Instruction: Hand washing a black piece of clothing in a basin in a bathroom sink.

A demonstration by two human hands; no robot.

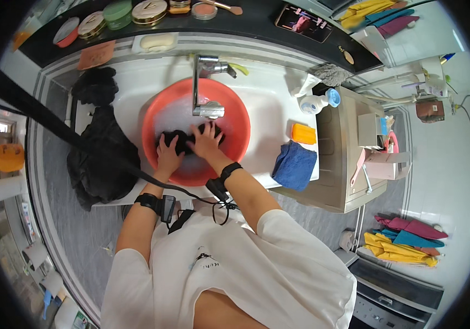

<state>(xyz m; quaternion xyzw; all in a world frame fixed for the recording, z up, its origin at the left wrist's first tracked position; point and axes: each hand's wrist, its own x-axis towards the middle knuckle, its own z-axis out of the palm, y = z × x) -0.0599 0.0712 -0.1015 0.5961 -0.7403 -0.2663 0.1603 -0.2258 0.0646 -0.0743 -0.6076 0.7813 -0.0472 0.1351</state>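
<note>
The left hand (169, 157) and right hand (206, 145) rest, fingers spread, on black cloth (178, 142) inside one red basin (149, 118); whether either grips, I cannot tell. One faucet (196, 90) overhangs it. Rightward lie one blue cloth (295, 166) and one orange block (303, 134).

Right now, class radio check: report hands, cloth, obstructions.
Left hand, right hand: both on black cloth. Cloth in red basin with suds. Faucet overhangs basin, beyond right hand.

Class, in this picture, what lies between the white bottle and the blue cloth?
An orange block lies between the bottle and the cloth, seen in the head view.
</note>
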